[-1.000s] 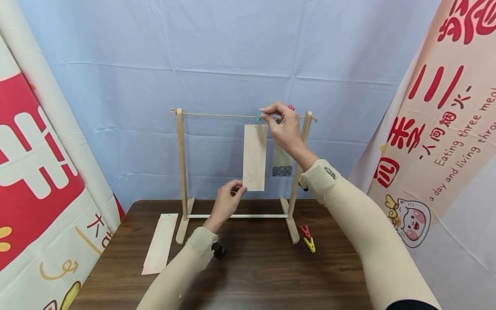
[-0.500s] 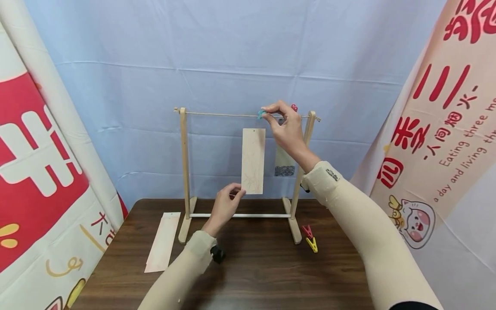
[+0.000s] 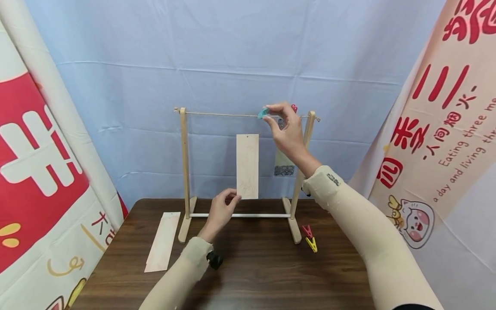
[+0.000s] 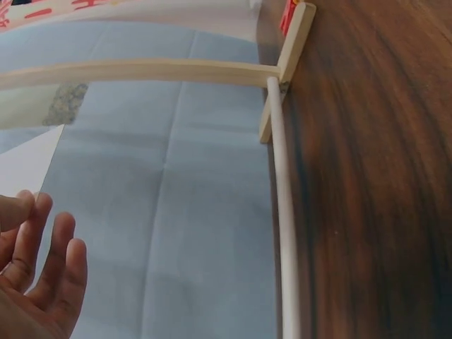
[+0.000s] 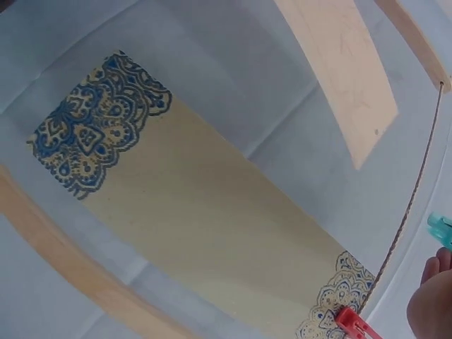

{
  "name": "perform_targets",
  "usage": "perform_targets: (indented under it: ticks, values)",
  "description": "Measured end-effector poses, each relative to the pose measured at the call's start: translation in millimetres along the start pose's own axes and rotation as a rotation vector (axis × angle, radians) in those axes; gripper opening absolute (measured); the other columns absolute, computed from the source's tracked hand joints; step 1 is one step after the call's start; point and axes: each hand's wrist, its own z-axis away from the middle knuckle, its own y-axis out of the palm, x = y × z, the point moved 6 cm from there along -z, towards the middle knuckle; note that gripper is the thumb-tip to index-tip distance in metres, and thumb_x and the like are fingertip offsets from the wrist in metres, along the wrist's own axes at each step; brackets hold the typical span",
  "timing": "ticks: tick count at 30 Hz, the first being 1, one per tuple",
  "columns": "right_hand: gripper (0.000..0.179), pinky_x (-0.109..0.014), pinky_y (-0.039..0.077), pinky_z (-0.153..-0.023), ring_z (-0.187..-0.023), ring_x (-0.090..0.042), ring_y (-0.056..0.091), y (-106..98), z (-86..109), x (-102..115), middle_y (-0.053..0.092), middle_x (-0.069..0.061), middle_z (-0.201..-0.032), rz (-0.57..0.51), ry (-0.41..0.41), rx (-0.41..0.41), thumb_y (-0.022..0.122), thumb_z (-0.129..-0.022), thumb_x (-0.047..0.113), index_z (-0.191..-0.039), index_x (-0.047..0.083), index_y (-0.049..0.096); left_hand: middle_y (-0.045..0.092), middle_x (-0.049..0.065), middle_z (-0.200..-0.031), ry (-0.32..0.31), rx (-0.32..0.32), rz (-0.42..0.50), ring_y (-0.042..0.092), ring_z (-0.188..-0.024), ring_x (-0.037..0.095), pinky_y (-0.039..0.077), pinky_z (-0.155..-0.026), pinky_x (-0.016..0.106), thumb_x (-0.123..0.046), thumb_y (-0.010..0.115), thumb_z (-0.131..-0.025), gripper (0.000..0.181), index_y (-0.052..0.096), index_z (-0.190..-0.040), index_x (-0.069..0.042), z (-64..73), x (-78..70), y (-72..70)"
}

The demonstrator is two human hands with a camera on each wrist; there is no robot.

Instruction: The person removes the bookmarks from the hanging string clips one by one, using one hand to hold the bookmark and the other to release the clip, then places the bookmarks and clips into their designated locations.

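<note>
Pale cards (image 3: 162,243) lie near the counter's (image 3: 248,267) left edge, a yellow clip (image 3: 311,244) and a red clip (image 3: 307,231) nearer its right. Beyond, towards the back edge, the left hand (image 3: 221,211) pinches a single card (image 3: 247,168) by its lower left corner, nearly upright, its top below the rope (image 3: 217,114). The right hand (image 3: 288,129) pinches a teal clip (image 3: 262,113) at the rope; whether they touch is unclear. A corner grip probably lets the card tip, so best bring its top squarely to the rope before clipping both. Behind that hand, a patterned card (image 5: 219,219) hangs under another red clip (image 5: 352,322).
</note>
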Motion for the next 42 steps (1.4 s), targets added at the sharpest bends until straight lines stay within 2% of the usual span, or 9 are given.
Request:
perform_targets:
  ticks: [2,7,15,22,28,33,39,42]
  values:
    - [0.027,-0.052,0.046,-0.101,-0.106,-0.042,0.060,0,2.4,2,0.058,-0.031,-0.112,-0.003,-0.011,0.005,0.066,-0.088,-0.015,-0.113,-0.017,0.056,0.074,0.004,-0.088,-0.017,-0.001,0.004,0.067,-0.080,0.012,0.054,-0.076,0.031,-0.020,0.070,-0.096,0.008,0.072,-0.101,-0.014,3.1,3.7,-1.3]
    - [0.030,-0.056,0.046,-0.099,-0.104,-0.047,0.058,-1,7.0,6,0.055,-0.034,-0.110,-0.021,-0.035,0.008,0.066,-0.088,-0.016,-0.115,-0.019,0.054,0.073,-0.003,-0.087,-0.044,-0.006,0.011,0.067,-0.081,0.011,0.052,-0.073,0.029,-0.022,0.070,-0.096,0.008,0.073,-0.101,-0.017,7.7,8.9,-4.2]
    - [0.033,-0.055,0.047,-0.099,-0.105,-0.044,0.059,-2,15.5,5,0.058,-0.031,-0.111,-0.024,0.000,-0.005,0.068,-0.088,-0.012,-0.119,-0.016,0.055,0.072,-0.004,-0.087,-0.050,-0.008,0.006,0.068,-0.082,0.014,0.053,-0.073,0.030,-0.022,0.070,-0.096,0.007,0.072,-0.100,-0.017,12.4,10.2,-8.1]
    - [0.033,-0.056,0.047,-0.098,-0.104,-0.042,0.061,0,25.0,5,0.059,-0.030,-0.110,-0.033,-0.007,-0.004,0.067,-0.089,-0.012,-0.120,-0.015,0.054,0.073,0.002,-0.090,-0.076,0.005,-0.003,0.068,-0.082,0.015,0.053,-0.072,0.033,-0.022,0.070,-0.096,0.007,0.072,-0.100,-0.017,18.6,15.6,-10.1]
    - [0.035,-0.051,0.049,-0.097,-0.102,-0.042,0.061,-1,35.6,3,0.060,-0.030,-0.111,-0.032,-0.013,0.012,0.066,-0.089,-0.013,-0.122,-0.015,0.055,0.073,-0.004,-0.087,-0.065,-0.013,-0.008,0.069,-0.084,0.015,0.052,-0.075,0.035,-0.022,0.071,-0.096,0.006,0.072,-0.099,-0.017,24.0,20.3,-12.4]
    - [0.036,-0.051,0.048,-0.098,-0.102,-0.040,0.061,0,47.2,-1,0.061,-0.028,-0.111,-0.027,0.018,0.058,0.065,-0.091,-0.011,-0.126,-0.014,0.055,0.073,-0.005,-0.086,-0.046,-0.032,-0.029,0.068,-0.082,0.013,0.053,-0.073,0.035,-0.020,0.072,-0.094,0.009,0.072,-0.101,-0.014,28.8,22.3,-16.7]
    - [0.037,-0.054,0.048,-0.097,-0.101,-0.043,0.060,-1,58.5,-5,0.061,-0.030,-0.109,-0.046,0.026,0.067,0.064,-0.089,-0.015,-0.125,-0.015,0.055,0.072,-0.008,-0.086,-0.083,-0.033,-0.034,0.066,-0.081,0.011,0.050,-0.071,0.029,-0.023,0.072,-0.094,0.012,0.072,-0.105,-0.016,33.2,29.2,-19.7]
    - [0.037,-0.053,0.048,-0.096,-0.100,-0.043,0.060,-3,65.5,-9,0.061,-0.030,-0.110,-0.040,0.034,0.064,0.064,-0.089,-0.015,-0.125,-0.015,0.056,0.072,-0.008,-0.086,-0.091,-0.022,-0.028,0.065,-0.081,0.012,0.051,-0.072,0.031,-0.023,0.072,-0.095,0.013,0.072,-0.107,-0.018,36.0,31.4,-20.0]
